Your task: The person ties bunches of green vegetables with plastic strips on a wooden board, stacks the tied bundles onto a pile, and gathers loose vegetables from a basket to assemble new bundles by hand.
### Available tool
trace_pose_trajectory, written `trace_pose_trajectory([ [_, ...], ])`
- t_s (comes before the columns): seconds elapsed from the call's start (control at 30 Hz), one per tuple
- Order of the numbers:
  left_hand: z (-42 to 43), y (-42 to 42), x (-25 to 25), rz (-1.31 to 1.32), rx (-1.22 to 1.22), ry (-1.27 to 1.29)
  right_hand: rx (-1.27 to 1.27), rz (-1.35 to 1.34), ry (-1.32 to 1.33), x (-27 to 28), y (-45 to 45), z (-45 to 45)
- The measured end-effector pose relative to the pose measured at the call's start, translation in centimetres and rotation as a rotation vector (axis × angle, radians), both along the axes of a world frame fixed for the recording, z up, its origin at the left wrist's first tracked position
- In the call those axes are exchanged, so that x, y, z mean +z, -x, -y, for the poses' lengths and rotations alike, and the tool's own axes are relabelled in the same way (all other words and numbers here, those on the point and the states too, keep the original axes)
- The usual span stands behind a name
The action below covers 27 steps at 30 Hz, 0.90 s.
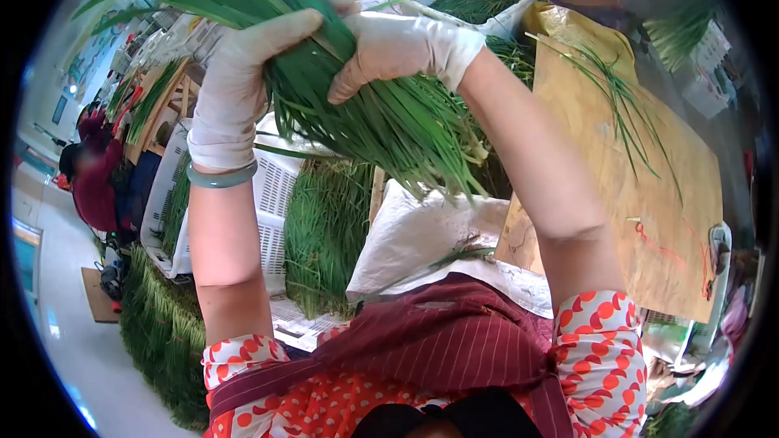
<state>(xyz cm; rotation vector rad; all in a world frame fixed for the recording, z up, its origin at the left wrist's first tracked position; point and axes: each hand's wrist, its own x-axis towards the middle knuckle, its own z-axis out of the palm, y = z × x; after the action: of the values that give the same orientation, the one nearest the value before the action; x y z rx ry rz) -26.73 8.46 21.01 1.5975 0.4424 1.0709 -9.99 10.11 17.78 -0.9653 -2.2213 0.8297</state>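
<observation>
A thick bunch of garlic chives (389, 126) is raised in front of me at the top of the head view, its leaves fanning out to the upper left and its other end hanging down to the right. My left hand (243, 65), in a white glove with a green bangle at the wrist, is closed round the bunch from the left. From the right, my right hand (406, 45), also gloved, grips the same bunch with the thumb across the front. Some of the fingers are hidden behind the leaves.
On the right lies a wooden board (649, 219) with loose chive stalks (621, 105) and red ties. Behind it stands a white crate (519, 12) of chives. More chives (324, 227) are stacked below my hands beside a white sack (406, 227). Co-workers stand at left (97, 170) and upper right.
</observation>
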Motion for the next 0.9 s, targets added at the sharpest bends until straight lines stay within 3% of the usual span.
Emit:
trace_pose_trajectory([
  [0.07,-0.5,0.1,-0.4,-0.010,0.020,0.064,0.094,-0.036,0.210,0.7,-0.4,0.2],
  [0.13,-1.3,0.3,-1.1,0.157,0.121,0.104,0.020,-0.046,0.189,1.2,-1.1,1.7],
  [0.17,-1.1,0.7,-2.0,-0.014,0.288,-0.288,-0.103,-0.068,0.038,0.9,-1.6,1.8],
  [0.2,-1.3,1.4,-3.0,-0.012,0.285,-0.290,-0.222,-0.088,-0.114,0.6,-2.2,1.9],
  [0.27,-2.1,3.1,-4.9,-0.084,0.582,-0.440,-0.333,-0.317,-0.236,-1.5,-6.3,1.5],
  [0.3,-2.2,3.9,-5.8,-0.071,0.584,-0.452,-0.465,-0.439,-0.237,-1.8,-7.7,3.4],
  [0.33,-2.1,4.8,-6.7,-0.067,0.668,-0.383,-0.616,-0.546,-0.156,-2.2,-9.1,5.2],
  [0.37,-2.0,5.6,-7.9,-0.062,0.752,-0.307,-0.703,-0.612,-0.258,-4.2,-10.8,5.7],
  [0.4,-2.6,6.5,-9.6,0.075,0.728,-0.261,-0.904,0.118,-0.812,-7.1,-13.1,5.9],
  [0.43,-2.9,7.0,-11.1,0.207,0.699,-0.207,-0.844,-0.435,-0.272,-8.3,-13.2,6.7],
  [0.47,-2.3,6.8,-11.7,0.214,0.697,-0.208,-0.844,-0.430,-0.277,-9.2,-12.4,7.4],
  [0.53,-1.3,6.1,-12.6,0.659,0.667,0.236,-0.757,-0.798,0.124,-10.4,-10.1,7.6],
  [0.57,-1.1,5.9,-12.6,0.660,0.665,0.236,-0.722,-0.799,0.120,-11.1,-9.8,6.9],
  [0.63,-0.7,5.7,-12.7,0.879,0.667,0.522,-0.698,-0.746,0.159,-10.6,-9.4,6.2],
  [0.7,0.2,5.8,-13.5,0.842,0.648,0.459,-0.660,-0.680,0.190,-10.3,-9.6,5.2],
  [0.77,0.0,7.1,-14.5,0.873,0.481,0.442,-0.519,-0.580,0.273,-9.7,-9.3,4.9],
  [0.9,0.7,8.0,-14.3,0.930,0.394,0.487,-0.352,-0.602,0.271,-9.6,-8.0,4.6],
])
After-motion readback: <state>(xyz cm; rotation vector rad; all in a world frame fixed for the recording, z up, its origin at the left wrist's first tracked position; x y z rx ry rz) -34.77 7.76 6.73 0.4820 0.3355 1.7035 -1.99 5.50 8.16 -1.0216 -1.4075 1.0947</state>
